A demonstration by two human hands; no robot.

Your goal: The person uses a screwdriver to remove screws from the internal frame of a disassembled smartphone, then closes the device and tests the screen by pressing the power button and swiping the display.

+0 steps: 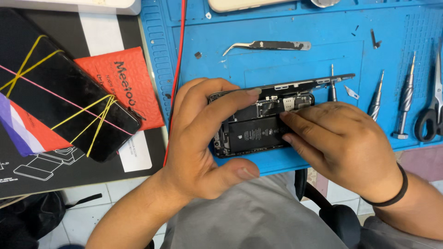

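Note:
An opened smartphone (251, 131) lies on the blue work mat (304, 32), its black battery and inner parts showing. Its screen panel (304, 83) stands tilted up along the far edge. My left hand (203, 138) grips the phone body from the left, with the index finger laid over the top edge of the raised panel and the thumb below the phone. My right hand (341, 143) rests on the phone's right side, fingertips pressing on the parts near the battery's upper right corner. A black band circles the right wrist.
Curved tweezers (267, 45) lie farther back on the mat. Three small screwdrivers (406, 97) and scissors (431, 115) sit at the right. A red cable (177, 60) runs down the mat's left edge. A black phone bound with rubber bands (69, 87) and a red padded envelope (127, 78) lie left.

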